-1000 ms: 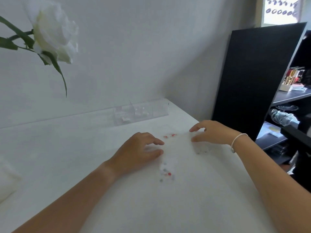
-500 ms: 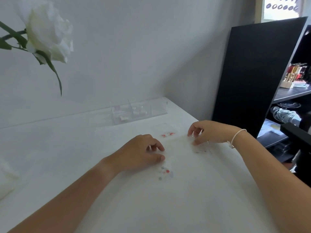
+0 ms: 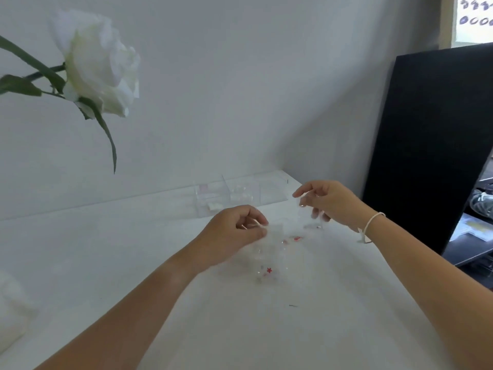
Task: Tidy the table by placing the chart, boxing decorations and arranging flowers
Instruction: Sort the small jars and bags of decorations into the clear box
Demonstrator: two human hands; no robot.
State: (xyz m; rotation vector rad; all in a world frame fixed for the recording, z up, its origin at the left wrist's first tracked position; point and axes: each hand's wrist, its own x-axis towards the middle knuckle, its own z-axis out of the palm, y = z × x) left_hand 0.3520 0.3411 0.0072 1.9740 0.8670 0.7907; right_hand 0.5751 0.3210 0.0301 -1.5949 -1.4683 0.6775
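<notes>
**Entry: clear sheet lifted between both hands over the white table**

My left hand (image 3: pixel 234 231) is curled nearly closed, thumb and forefinger pinched together on the near-left edge of a thin, transparent plastic sheet (image 3: pixel 280 244). My right hand (image 3: pixel 328 201), at about 2 o'clock from the left, is looser: forefinger and thumb meet on the sheet's far-right edge, the other fingers hang half bent below. A thin white cord bracelet (image 3: pixel 373 220) sits on that wrist.

The sheet is hard to trace, being clear on white. It sags between the two pinches, raised at the held edges. I cannot tell whether its near part touches the white tabletop (image 3: pixel 133 263).

Small red and pale decoration pieces (image 3: pixel 268 271) show through or on the sheet: one cluster at 5 o'clock from my left hand, another (image 3: pixel 296 238) between the hands. Whether they are stuck to the sheet or loose on the table, I cannot tell.

A clear acrylic divided box (image 3: pixel 240 194) stands at 12 o'clock from my left hand, against the wall, apart from both hands. Small pale items lie in its compartments; too blurred to identify.

A white rose with green stem and leaves (image 3: pixel 98 65) hangs in at 10 o'clock, high above the table. A black flat panel (image 3: pixel 432 145) stands at 3 o'clock, beside the table edge.
</notes>
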